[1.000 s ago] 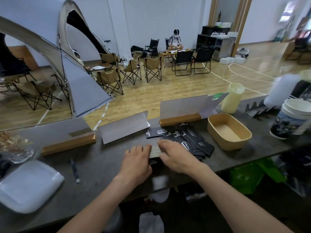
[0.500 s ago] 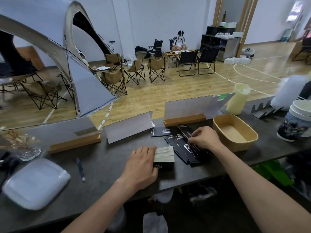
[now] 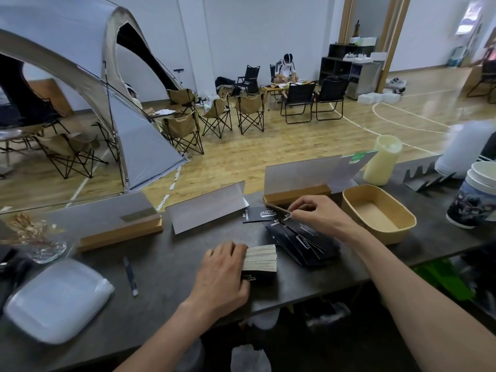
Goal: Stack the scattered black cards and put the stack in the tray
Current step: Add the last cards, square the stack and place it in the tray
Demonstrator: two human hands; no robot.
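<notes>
Our left hand [image 3: 224,275] curled against the squared stack [image 3: 259,261] on the dark counter [image 3: 166,267], our right hand [image 3: 319,213] pinching one black card [image 3: 277,209] lifted above the scattered black cards [image 3: 303,237] between both hands, empty tan tray [image 3: 381,232] just right of our right hand

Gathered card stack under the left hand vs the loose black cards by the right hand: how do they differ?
The squared-up stack of black cards is tidy, pale edges aligned; the loose fanned black cards overlap at varied angles. The stack is steadied by the left hand; the loose cards lie nearer the tan oval tray, where the right hand pinches one card. Shared: black faces with white print, both on the dark grey counter, neither in the tray.
</notes>
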